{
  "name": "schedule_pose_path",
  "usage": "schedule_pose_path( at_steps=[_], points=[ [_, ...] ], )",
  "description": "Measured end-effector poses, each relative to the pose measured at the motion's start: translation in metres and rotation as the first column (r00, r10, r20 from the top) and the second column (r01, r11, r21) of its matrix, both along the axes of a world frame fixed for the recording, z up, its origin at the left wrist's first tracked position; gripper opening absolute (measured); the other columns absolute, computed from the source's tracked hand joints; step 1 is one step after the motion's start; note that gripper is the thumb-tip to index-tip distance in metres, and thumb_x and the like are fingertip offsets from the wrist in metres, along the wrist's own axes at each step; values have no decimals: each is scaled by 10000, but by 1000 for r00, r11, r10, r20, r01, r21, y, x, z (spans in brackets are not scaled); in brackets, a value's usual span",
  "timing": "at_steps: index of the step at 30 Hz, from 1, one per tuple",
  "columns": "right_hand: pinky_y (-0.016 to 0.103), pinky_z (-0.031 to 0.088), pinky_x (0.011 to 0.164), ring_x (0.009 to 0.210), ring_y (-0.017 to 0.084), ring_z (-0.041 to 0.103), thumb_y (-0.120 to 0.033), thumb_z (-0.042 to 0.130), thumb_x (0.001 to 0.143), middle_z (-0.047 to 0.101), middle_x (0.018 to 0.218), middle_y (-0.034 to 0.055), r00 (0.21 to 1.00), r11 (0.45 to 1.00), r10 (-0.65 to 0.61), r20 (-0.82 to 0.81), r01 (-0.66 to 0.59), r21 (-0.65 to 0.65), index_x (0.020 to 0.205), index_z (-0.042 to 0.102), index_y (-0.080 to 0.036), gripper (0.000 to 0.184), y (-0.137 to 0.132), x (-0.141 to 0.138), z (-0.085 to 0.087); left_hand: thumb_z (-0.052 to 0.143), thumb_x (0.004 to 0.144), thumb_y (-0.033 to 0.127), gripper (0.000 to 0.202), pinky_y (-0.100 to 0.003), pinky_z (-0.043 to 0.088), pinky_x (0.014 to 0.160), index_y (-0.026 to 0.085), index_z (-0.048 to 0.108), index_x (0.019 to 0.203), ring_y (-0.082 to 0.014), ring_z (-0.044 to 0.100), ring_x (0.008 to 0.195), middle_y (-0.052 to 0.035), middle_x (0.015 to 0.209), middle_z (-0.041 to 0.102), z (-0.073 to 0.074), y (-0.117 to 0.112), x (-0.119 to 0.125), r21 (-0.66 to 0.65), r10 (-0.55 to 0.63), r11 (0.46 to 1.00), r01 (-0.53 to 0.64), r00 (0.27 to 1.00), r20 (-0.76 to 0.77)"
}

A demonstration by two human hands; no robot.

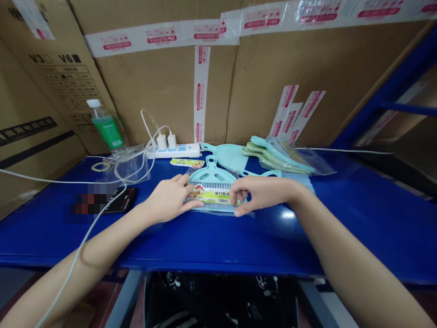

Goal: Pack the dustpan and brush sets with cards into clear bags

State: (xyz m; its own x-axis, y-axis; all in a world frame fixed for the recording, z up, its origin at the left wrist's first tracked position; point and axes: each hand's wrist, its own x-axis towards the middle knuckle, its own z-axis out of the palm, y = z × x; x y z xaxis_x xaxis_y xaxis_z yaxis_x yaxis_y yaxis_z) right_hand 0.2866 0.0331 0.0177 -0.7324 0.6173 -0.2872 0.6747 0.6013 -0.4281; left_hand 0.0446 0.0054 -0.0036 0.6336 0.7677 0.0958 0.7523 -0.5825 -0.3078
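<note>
A light-blue mini dustpan and brush set [213,174] lies flat in a clear plastic bag on the blue table, with its handle end away from me. Across its lower half runs a yellow, white and red paper label [211,194]. My left hand [170,197] holds the bag's left side, thumb along the lower edge and fingers over the side. At the right side, my right hand [256,192] has its fingers curled in and its thumb down at the lower corner, closed on the bag's edge. The exact grip of the right fingertips is partly hidden.
Behind lie a loose blue dustpan [228,155], a label card [187,163] and a power strip [177,150]. Bagged green and blue sets [280,155] are piled at right. At left are a green bottle [107,130], a black item [119,200] and a white cable [95,223] crossing my left arm.
</note>
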Motion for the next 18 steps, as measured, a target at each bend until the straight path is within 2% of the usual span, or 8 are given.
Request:
schedule_pose_path(
  at_steps=[4,6,10,14,18],
  points=[
    [283,426,696,798,189,539,-491,713,620,612,866,52,1000,1000,26,11,-26,14,868,650,-175,407,-2,2,-1,413,830,644,530,-289,478,669,160,621,881,-194,551,820,-60,862,560,0,2,-3,-25,-61,998,62,998,25],
    [278,426,694,786,180,535,-419,715,640,605,852,48,999,998,48,15,-48,30,838,645,-173,323,-3,2,-2,440,829,626,495,-282,472,663,169,624,879,-187,549,804,-51,855,563,1,4,-4,-57,-90,994,93,995,51],
    [262,407,668,715,149,530,-226,592,751,611,765,35,998,997,65,13,-65,34,738,630,-163,74,-2,0,-1,495,843,553,399,-274,461,666,180,634,867,-178,558,793,-36,856,582,3,5,-6,-123,-116,984,132,985,124],
    [249,388,608,644,133,535,-171,549,775,627,697,22,999,1000,-1,36,0,20,719,617,-159,90,-2,-4,3,503,874,465,308,-266,452,674,191,644,865,-169,573,797,-24,860,601,2,6,-6,-178,-124,972,155,977,174],
    [241,403,600,650,134,584,-146,517,794,672,712,29,996,995,-80,38,82,-57,733,591,-162,97,-4,-6,6,460,916,345,239,-257,445,681,199,645,884,-158,583,806,-19,875,615,0,7,-6,-197,-126,966,168,969,213]
  ],
)
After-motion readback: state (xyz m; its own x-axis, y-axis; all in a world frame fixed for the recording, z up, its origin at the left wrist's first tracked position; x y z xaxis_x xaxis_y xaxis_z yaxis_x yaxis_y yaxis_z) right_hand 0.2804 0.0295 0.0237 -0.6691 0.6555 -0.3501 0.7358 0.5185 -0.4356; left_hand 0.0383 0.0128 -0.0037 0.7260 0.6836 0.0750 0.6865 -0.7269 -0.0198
